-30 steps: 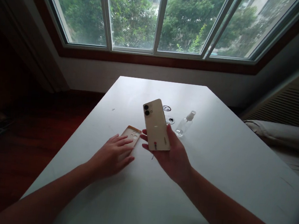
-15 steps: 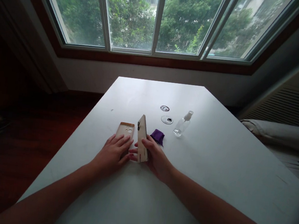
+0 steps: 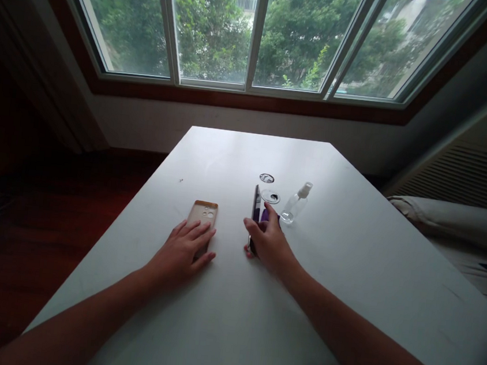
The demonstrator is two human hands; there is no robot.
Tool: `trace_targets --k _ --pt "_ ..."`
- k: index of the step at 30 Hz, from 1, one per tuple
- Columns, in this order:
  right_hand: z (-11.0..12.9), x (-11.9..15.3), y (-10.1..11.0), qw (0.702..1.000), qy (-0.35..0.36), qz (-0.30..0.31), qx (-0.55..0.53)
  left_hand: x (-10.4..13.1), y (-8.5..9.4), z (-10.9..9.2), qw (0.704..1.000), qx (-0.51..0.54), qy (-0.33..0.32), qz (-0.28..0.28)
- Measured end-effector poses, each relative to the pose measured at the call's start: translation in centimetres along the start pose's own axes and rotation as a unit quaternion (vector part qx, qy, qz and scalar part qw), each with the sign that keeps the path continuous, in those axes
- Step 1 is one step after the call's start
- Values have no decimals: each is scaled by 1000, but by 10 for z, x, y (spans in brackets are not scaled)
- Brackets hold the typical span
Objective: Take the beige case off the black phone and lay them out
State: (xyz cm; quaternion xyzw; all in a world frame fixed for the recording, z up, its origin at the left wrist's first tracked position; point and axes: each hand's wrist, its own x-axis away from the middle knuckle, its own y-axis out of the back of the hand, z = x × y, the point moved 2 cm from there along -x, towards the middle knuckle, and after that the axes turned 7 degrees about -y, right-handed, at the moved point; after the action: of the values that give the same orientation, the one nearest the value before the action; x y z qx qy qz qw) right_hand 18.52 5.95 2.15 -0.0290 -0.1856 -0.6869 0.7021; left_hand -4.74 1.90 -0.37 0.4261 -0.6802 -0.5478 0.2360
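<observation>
Fingers of the right hand (image 3: 268,244) are closed on the phone (image 3: 254,217), held on edge on the bench (image 3: 349,257) near the spray bottle (image 3: 293,208), which could be toppled, while the left hand (image 3: 184,253) is laid flat on the case (image 3: 202,217).

the table (image 3: 348,263) is plain white. the phone case (image 3: 203,213) at 10 o'clock of the left hand (image 3: 181,254) is tan-gold with a darker orange top edge. the phone (image 3: 255,218), on edge in the right hand (image 3: 269,243), shows a dark face and a pale rim. a purple cloth (image 3: 265,215) peeks out at 12 o'clock of that hand. the spray bottle (image 3: 294,204) at 1 o'clock is clear with a white cap. the window frames (image 3: 259,33) are white against green trees
</observation>
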Motion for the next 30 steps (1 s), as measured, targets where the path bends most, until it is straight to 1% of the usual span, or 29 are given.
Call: trace_targets --k 1,2,4,5,7,12,16,19,23,30 --pt "1 2 1 995 11 -21 94 0 0 0 1000 2 0 0" --pt "3 5 1 980 25 -43 192 0 -1 0 1000 4 0 0" --pt "6 10 -2 931 53 -75 353 0 -2 0 1000 6 -1 0" --pt "7 13 -5 914 58 -80 395 0 -2 0 1000 5 0 -2" --pt "8 16 -11 890 58 -83 444 -1 -3 -2 1000 3 4 -12" --pt "13 15 -24 845 42 -112 521 -4 -5 -3 999 3 13 -33" --pt "16 12 -31 824 24 -140 549 -3 -5 -2 999 10 10 -47" --pt "18 11 -35 817 14 -148 557 -1 -4 -3 998 18 10 -52" --pt "19 12 -37 813 10 -152 561 2 -2 -5 999 16 16 -45" --pt "25 24 -41 805 9 -145 575 4 -1 -7 998 3 5 -58"
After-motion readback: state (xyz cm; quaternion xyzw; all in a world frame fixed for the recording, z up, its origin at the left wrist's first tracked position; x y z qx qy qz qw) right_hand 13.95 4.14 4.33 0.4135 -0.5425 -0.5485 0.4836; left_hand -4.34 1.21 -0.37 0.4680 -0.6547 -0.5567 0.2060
